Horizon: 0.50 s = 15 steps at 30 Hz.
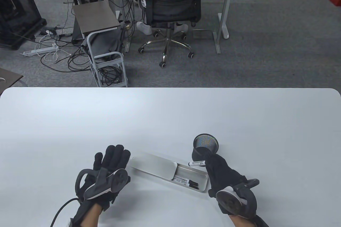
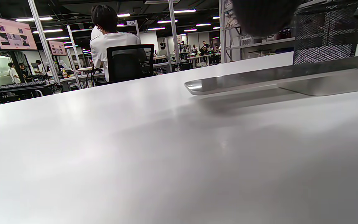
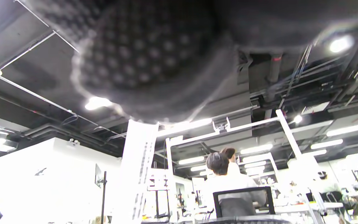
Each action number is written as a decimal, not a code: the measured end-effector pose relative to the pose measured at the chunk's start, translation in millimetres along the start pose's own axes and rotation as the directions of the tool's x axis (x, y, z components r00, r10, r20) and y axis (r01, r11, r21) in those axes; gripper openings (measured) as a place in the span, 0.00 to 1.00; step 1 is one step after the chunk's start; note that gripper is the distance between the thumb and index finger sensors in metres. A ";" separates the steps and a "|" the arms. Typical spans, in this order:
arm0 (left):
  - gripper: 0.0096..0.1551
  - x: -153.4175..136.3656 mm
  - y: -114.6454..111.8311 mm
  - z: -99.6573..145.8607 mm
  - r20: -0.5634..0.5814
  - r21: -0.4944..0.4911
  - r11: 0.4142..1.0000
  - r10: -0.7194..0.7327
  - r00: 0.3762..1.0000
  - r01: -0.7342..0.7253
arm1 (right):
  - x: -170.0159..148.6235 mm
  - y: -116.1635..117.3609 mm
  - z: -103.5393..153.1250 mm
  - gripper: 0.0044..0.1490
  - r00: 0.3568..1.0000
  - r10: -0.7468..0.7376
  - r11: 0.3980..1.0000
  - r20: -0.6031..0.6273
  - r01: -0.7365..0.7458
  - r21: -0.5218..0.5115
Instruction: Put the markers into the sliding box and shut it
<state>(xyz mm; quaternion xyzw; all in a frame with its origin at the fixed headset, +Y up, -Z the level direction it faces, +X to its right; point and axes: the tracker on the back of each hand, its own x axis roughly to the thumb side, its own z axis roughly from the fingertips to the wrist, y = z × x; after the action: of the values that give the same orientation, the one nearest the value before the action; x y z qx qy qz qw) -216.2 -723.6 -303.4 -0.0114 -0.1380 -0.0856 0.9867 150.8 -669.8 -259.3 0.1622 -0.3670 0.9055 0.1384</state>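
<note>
A silver sliding box sits near the table's front, its lid (image 1: 153, 167) slid left so the tray (image 1: 203, 180) is half uncovered. One white marker (image 1: 186, 182) with a black cap lies in the tray. My right hand (image 1: 206, 162) pinches a second marker (image 1: 196, 163) level over the tray's far edge, beside the mesh cup. In the right wrist view that marker (image 3: 140, 161) hangs below my blurred gloved fingers (image 3: 154, 59). My left hand (image 1: 113, 155) rests flat with straight fingers just left of the lid, holding nothing. The left wrist view shows the lid (image 2: 259, 79) low and side-on.
A black mesh pen cup (image 1: 205, 147) stands just behind the box's right end, also visible as the mesh cup (image 2: 322, 34) in the left wrist view. The white table (image 1: 170, 115) stretches bare beyond. A person sits on an office chair (image 1: 170, 6) past the far edge.
</note>
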 end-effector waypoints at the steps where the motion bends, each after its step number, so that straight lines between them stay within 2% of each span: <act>1: 0.56 1.2 -0.4 -0.2 0.004 -0.004 1.000 -0.002 1.000 0.002 | 0.5 3.3 0.3 0.23 1.000 -0.007 1.000 0.001 0.007 0.021; 7: 0.56 1.6 -0.9 -0.2 0.007 -0.007 1.000 0.002 1.000 -0.002 | 2.0 19.0 0.9 0.23 1.000 -0.027 0.994 0.011 0.026 0.106; 15: 0.55 2.3 -1.2 -0.7 0.012 -0.011 1.000 -0.002 1.000 0.002 | 2.1 30.4 0.7 0.23 0.999 -0.035 0.987 0.015 0.032 0.154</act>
<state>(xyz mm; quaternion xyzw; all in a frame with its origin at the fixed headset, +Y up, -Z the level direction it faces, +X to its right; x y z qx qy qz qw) -214.0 -725.2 -303.4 -0.0174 -0.1434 -0.0873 0.9857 137.8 -691.0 -276.8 0.1864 -0.2943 0.9272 0.1375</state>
